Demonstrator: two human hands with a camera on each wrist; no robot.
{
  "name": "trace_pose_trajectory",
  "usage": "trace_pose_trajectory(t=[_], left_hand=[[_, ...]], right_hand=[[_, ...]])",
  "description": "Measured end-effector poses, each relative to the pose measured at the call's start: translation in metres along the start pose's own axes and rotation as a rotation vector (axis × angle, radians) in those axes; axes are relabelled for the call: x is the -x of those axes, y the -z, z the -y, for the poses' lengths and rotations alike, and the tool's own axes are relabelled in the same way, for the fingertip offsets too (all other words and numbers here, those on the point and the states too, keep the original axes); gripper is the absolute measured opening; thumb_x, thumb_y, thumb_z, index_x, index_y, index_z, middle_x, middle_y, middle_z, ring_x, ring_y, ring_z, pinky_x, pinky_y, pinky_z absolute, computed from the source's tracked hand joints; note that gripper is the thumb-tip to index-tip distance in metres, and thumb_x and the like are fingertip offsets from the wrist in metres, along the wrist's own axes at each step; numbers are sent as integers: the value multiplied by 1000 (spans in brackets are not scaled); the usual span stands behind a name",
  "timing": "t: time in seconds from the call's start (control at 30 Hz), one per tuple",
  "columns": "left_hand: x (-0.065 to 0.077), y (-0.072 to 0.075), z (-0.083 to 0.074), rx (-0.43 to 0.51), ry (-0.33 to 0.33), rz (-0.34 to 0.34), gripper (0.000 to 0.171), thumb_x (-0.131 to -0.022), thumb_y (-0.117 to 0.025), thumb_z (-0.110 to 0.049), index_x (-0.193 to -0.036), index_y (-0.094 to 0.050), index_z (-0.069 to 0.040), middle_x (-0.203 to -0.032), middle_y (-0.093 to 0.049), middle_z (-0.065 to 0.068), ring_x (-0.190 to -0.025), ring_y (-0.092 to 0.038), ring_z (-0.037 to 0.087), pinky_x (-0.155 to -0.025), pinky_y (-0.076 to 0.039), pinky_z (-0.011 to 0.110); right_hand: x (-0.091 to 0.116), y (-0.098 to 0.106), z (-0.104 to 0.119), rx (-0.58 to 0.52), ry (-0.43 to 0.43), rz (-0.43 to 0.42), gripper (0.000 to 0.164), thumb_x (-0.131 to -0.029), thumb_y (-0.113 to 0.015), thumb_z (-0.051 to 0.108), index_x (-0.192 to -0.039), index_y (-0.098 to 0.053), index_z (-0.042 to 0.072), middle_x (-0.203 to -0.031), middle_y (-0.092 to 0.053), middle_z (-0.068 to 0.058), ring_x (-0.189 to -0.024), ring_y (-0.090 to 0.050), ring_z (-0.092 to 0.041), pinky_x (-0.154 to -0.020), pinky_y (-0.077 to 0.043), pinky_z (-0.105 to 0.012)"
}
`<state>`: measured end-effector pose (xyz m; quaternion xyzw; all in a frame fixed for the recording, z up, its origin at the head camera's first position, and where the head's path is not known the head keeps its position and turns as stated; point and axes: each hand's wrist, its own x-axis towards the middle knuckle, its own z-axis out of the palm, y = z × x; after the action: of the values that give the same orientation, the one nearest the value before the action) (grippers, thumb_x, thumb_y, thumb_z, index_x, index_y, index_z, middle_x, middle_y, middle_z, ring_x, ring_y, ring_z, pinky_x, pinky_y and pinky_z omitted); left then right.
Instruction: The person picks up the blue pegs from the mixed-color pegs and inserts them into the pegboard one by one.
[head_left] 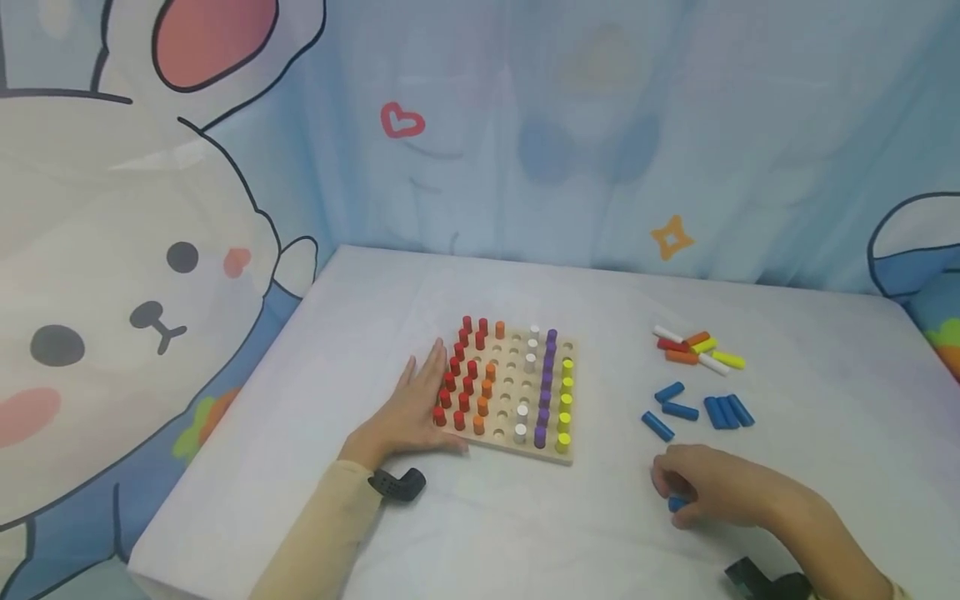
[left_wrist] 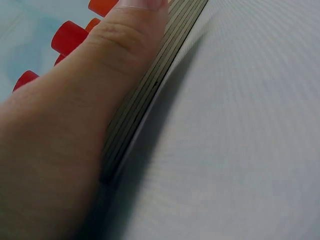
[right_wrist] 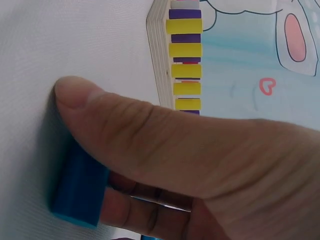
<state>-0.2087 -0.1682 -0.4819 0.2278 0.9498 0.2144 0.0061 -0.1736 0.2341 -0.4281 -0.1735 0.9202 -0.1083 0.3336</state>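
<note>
A wooden pegboard (head_left: 514, 387) lies on the white table with columns of red, orange, white, purple and yellow pegs standing in it. Along its left side rests my left hand (head_left: 408, 414), fingers extended and the thumb (left_wrist: 117, 47) against the front edge. To the right of the board, low over the cloth, my right hand (head_left: 723, 486) pinches a blue peg (right_wrist: 80, 187) between thumb and curled fingers. Only one end of that peg shows in the head view. Several loose blue pegs (head_left: 680, 411) lie just beyond the right hand.
Farther back on the right is a loose pile of white, red, orange and yellow pegs (head_left: 681, 357). Some holes in the middle columns of the board hold no pegs. A printed curtain (head_left: 487, 167) hangs behind the table (head_left: 592, 533).
</note>
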Motion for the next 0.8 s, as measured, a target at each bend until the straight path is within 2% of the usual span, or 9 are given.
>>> trace_pose_trajectory(t=[0.2, 0.57, 0.8], left_hand=[[3, -1, -3, -10, 19, 26, 136, -60, -66, -79, -153, 3, -7, -162, 8, 7, -148, 8, 14, -121, 4, 47], [4, 0, -6, -21, 31, 35, 137, -60, -67, -79, -152, 3, -6, -162, 7, 7, -149, 6, 15, -121, 5, 47], [3, 1, -5, -21, 63, 36, 135, -60, -63, -82, -153, -1, -7, -162, 6, 5, -149, 3, 14, -120, 8, 47]], right_hand=[[1, -2, 1, -17, -8, 4, 30, -68, -84, 24, -81, -57, 19, -75, -53, 1, -73, -48, -16, -65, -44, -27], [1, -3, 3, -21, -22, 29, 26, -70, -83, 21, -80, -58, 19, -73, -56, 2, -72, -50, -16, -66, -45, -29], [1, 6, 10, 23, -11, 32, 23, -74, -80, 16, -77, -58, 22, -71, -56, 3, -69, -50, -14, -62, -42, -26]])
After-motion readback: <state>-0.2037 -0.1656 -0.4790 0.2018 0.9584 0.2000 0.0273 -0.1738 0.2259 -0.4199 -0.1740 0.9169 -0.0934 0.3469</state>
